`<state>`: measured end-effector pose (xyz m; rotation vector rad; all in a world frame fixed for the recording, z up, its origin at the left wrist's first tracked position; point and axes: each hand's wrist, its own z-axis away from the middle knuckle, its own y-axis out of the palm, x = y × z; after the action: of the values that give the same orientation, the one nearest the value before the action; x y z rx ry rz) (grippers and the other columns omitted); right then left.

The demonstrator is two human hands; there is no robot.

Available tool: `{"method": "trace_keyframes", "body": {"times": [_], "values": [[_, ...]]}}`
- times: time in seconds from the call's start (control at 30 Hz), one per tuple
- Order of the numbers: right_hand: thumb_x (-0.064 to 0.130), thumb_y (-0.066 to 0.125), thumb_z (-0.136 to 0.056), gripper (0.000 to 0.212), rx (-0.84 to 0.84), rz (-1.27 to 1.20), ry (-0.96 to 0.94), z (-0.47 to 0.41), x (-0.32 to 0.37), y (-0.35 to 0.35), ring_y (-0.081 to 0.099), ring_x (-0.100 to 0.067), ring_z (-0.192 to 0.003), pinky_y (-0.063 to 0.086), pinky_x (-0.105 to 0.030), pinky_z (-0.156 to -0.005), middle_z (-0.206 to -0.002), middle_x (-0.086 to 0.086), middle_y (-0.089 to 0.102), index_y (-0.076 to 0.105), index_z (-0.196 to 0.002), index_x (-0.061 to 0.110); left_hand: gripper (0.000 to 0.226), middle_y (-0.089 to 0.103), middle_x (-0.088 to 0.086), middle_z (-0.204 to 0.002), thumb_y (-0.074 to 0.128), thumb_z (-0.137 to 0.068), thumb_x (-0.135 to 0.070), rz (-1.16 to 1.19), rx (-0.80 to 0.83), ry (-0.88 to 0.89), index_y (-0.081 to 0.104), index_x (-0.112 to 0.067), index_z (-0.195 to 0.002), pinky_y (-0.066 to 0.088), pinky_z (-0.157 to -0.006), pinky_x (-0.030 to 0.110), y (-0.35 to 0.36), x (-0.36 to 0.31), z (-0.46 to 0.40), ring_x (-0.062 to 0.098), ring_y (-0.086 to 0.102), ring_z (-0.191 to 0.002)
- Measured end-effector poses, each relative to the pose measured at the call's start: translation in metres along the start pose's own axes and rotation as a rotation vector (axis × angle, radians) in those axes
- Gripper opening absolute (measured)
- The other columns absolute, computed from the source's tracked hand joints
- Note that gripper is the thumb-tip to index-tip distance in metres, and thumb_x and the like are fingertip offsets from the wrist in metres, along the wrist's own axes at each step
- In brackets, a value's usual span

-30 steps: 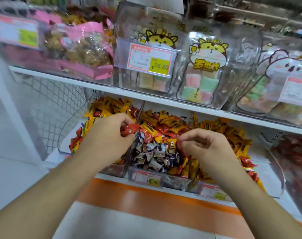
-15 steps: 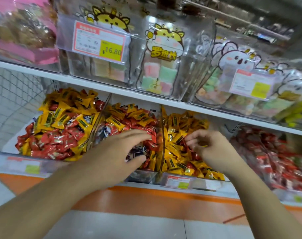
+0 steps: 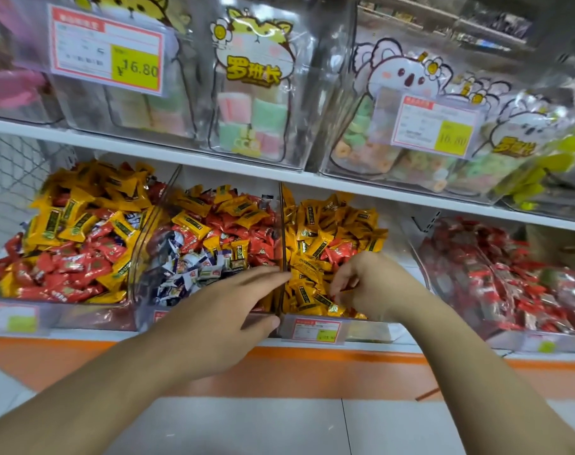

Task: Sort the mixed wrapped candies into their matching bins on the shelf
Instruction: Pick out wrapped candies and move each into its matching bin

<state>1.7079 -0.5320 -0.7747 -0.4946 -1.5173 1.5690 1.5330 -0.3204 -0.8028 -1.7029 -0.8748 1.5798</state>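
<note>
Orange strip [image 3: 312, 372] along the shelf front is nearest; everything below is placed relative to the clear divider [image 3: 282, 244] between the middle and yellow bins.

Left hand [image 3: 220, 316]: just left of the divider, fingers straight and spread, tips reaching the divider's front edge, holding nothing. Thumb sits by the bin lip.

Right hand [image 3: 368, 287]: just right of the divider, down in the yellow bin [image 3: 371, 331]. Fingers curled, pinching what looks like a red candy [image 3: 340, 290] out of the yellow pile; wrapper mostly hidden, so colour is a guess.

Left of the divider: middle bin [image 3: 141, 290] is the worst mix, with red, yellow and white-blue wrappers together. Further left, another bin [image 3: 59, 313] of red and yellow. Well right of the divider, a bin [image 3: 509, 339] of mostly red.

Doing the step well, my take: pick reds off the top so the yellows don't spill over the lip, lift clear of the divider before crossing, drop into the red bin on the right. Left hand could steady the divider.

Writing: price tag [image 3: 107, 50] up and left of the divider reads ¥16.80; a second tag [image 3: 433, 126] up and right also reads 16.80. Bags [image 3: 253, 77] above carry yellow Chinese characters, 罗班长. Bin-front label [image 3: 315, 330] just right of the divider is too small to read.
</note>
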Motion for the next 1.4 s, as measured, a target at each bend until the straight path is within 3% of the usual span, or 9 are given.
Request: {"method": "trace_keyframes", "body": {"times": [0.2,0.37,0.6,0.8,0.87,0.93,1.03,1.23,1.4], "values": [[0.015,0.077,-0.089,0.022,-0.231,-0.295,-0.066,0.012,0.013,-0.014,0.067,-0.002,-0.073,0.055,-0.020,-0.068,-0.074,0.015,0.074,0.080,-0.076,0.032,0.060,0.027,-0.037,-0.157,0.058,-0.102,-0.044,0.008,-0.097,-0.009,0.030,-0.053,-0.155,0.030,-0.115,0.019,-0.006,-0.002,-0.001,-0.010,0.030,-0.142],[0.011,0.078,-0.091,0.012,-0.238,-0.636,-0.174,0.025,0.061,-0.016,0.071,-0.022,-0.068,0.064,-0.041,-0.071,-0.073,-0.004,0.074,0.081,-0.086,0.022,0.049,0.058,-0.030,-0.122,0.067,-0.097,-0.043,0.141,-0.233,-0.098,0.050,-0.046,-0.143,0.046,-0.080,0.010,-0.019,-0.005,-0.002,-0.017,0.053,-0.104],[0.010,0.077,-0.090,0.014,-0.231,-0.725,-0.307,0.025,0.128,0.002,0.075,-0.009,-0.077,0.062,-0.027,-0.074,-0.082,0.008,0.078,0.081,-0.091,0.024,0.033,0.071,-0.020,-0.101,0.078,-0.090,-0.037,0.368,-0.368,-0.192,0.066,-0.043,-0.120,0.061,-0.083,0.024,-0.046,-0.002,0.017,-0.006,0.068,-0.094],[0.017,0.072,-0.095,0.016,-0.276,-0.675,-0.268,0.016,0.137,0.016,0.071,-0.010,-0.082,0.061,-0.031,-0.076,-0.089,0.010,0.073,0.074,-0.101,0.032,0.018,0.063,-0.022,-0.089,0.077,-0.090,-0.038,0.052,-0.509,-0.364,0.067,-0.040,-0.105,0.053,-0.072,0.016,-0.099,0.039,0.042,-0.003,0.064,-0.083],[0.017,0.071,-0.096,0.017,-0.284,-0.645,-0.249,0.014,0.134,0.018,0.069,-0.010,-0.083,0.060,-0.031,-0.075,-0.088,0.011,0.073,0.074,-0.100,0.033,0.019,0.065,-0.021,-0.093,0.075,-0.091,-0.038,-0.032,-0.541,-0.438,0.065,-0.039,-0.107,0.055,-0.073,0.026,-0.115,0.057,0.050,0.002,0.064,-0.084],[0.016,0.070,-0.096,0.019,-0.287,-0.627,-0.234,0.012,0.129,0.017,0.068,-0.009,-0.083,0.060,-0.030,-0.074,-0.088,0.010,0.072,0.074,-0.099,0.034,0.033,0.067,-0.017,-0.117,0.074,-0.092,-0.038,-0.099,-0.500,-0.508,0.063,-0.038,-0.123,0.052,-0.077,0.029,-0.121,0.069,0.054,0.009,0.064,-0.092],[0.015,0.069,-0.097,0.019,-0.310,-0.608,-0.218,0.010,0.116,0.012,0.068,-0.009,-0.082,0.059,-0.030,-0.072,-0.088,0.009,0.073,0.074,-0.099,0.034,0.052,0.056,-0.010,-0.144,0.072,-0.094,-0.037,-0.143,-0.425,-0.469,0.055,-0.034,-0.143,0.045,-0.099,0.031,-0.116,0.069,0.052,0.016,0.056,-0.123],[0.004,0.066,-0.094,0.026,-0.508,-0.560,-0.054,-0.009,0.047,-0.008,0.067,-0.002,-0.078,0.054,-0.026,-0.073,-0.088,0.013,0.075,0.075,-0.098,0.028,0.056,0.039,-0.026,-0.155,0.062,-0.099,-0.044,-0.116,-0.280,-0.205,0.043,-0.042,-0.152,0.030,-0.113,0.022,-0.085,0.040,0.030,0.000,0.038,-0.141],[-0.001,0.063,-0.091,0.035,-0.558,-0.431,0.120,-0.009,-0.012,-0.014,0.071,-0.008,-0.090,0.055,-0.030,-0.079,-0.088,0.016,0.075,0.073,-0.094,0.032,0.064,0.009,-0.041,-0.161,0.051,-0.103,-0.051,-0.019,-0.085,-0.089,0.018,-0.056,-0.157,0.022,-0.116,0.020,-0.051,0.015,0.014,-0.013,0.029,-0.135]]}}
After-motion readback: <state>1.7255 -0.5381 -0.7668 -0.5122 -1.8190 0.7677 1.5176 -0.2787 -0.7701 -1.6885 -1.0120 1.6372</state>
